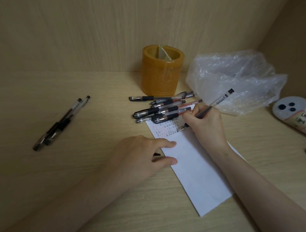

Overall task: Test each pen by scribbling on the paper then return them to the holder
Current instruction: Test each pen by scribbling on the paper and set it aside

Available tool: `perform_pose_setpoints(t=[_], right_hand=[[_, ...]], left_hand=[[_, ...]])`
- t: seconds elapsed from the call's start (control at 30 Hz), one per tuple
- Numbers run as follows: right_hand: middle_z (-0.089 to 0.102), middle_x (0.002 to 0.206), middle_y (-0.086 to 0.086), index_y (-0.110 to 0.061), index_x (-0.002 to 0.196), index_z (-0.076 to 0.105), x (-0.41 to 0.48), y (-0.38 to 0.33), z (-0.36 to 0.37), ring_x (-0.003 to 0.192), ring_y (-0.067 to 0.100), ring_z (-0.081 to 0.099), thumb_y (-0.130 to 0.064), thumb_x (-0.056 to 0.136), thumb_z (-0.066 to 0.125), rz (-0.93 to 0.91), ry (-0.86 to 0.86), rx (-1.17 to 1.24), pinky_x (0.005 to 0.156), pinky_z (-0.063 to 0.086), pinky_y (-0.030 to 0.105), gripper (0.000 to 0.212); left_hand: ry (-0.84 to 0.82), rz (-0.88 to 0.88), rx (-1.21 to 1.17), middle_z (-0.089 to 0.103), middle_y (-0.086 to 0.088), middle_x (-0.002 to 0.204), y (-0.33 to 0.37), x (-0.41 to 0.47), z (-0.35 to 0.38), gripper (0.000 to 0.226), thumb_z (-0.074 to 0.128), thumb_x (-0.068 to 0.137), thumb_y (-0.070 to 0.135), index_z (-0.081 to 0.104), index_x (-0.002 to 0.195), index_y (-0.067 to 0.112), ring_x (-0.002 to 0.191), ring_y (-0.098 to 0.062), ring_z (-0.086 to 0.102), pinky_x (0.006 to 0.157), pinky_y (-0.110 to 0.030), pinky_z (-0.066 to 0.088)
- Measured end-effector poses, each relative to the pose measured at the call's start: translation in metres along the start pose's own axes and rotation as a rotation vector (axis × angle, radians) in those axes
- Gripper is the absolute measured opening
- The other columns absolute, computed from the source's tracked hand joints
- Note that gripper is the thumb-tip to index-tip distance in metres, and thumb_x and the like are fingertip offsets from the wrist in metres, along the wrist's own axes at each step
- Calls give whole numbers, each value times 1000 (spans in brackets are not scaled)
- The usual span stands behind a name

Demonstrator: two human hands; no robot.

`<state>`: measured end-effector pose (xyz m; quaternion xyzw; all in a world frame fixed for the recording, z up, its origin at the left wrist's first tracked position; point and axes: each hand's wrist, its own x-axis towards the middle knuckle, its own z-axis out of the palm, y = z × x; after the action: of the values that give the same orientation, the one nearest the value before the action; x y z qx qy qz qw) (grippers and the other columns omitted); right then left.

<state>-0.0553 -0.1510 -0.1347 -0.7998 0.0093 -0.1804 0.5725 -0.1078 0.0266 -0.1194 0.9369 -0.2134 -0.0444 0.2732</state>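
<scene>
Clear pen (218,101), nib toward lower-left

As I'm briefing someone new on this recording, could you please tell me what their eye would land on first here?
The right hand at centre right grips a pen with its tip on the white paper, which the left hand presses flat. Just behind lies a pile of pens before the amber holder, with no pen showing above its rim. Two more pens lie apart at far left.
</scene>
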Motion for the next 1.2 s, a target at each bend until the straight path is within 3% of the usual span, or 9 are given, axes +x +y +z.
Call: perform_pose_setpoints(t=[0.17,0.43,0.53,0.6,0.7,0.83,0.97,1.2], right_hand=[[43,48,1,-13,48,44,0,0,-1,49,8,37,1,75,60,5,30,3,48,31,20,35],[41,43,-9,-13,50,44,1,0,-2,45,4,35,1,77,60,27,21,3,46,30,16,34],[36,38,-10,-16,51,39,5,-3,-6,37,5,30,-2,83,61,138,60,215,41,26,18,41],[34,38,-6,-16,53,37,8,-8,-10,35,8,27,-8,88,63,164,64,392,38,23,18,45],[37,42,-4,-14,58,39,6,-13,-14,37,10,31,-22,90,63,138,-19,459,37,25,18,41],[42,48,-3,-6,75,50,4,-18,-11,41,11,37,-37,86,57,207,-219,582,39,27,17,33],[42,48,3,-7,73,57,2,-22,-6,39,13,35,-27,85,54,249,-314,684,38,22,21,24],[43,45,3,-8,70,58,-3,-22,-5,38,15,36,-23,86,56,157,-406,529,40,24,22,22]], left_hand=[[-1,6,10,40,16,49,0,-1,-1,44,51,76,66,50,118,54,58,7,43,61,-14,35],[-1,16,9,37,17,44,-2,0,0,45,51,76,66,51,118,53,51,12,41,59,-13,35],[-5,24,4,39,17,44,-2,-2,-1,45,51,76,66,51,119,53,52,9,43,59,-12,35],[-10,21,-16,44,17,48,-2,-2,-1,46,52,76,65,51,119,52,60,7,51,61,-13,39],[40,7,-144,48,16,58,-4,0,-2,45,55,76,60,50,119,49,65,3,54,66,-16,44],[145,-11,-391,54,8,70,-5,3,-7,34,49,87,29,42,119,38,64,-6,50,59,-13,38],[102,10,-490,59,9,84,-2,3,-7,42,44,93,13,33,130,29,75,-2,53,68,-8,38],[86,42,-512,62,16,90,-2,7,-3,60,53,91,17,23,142,28,92,8,54,79,-1,35]])
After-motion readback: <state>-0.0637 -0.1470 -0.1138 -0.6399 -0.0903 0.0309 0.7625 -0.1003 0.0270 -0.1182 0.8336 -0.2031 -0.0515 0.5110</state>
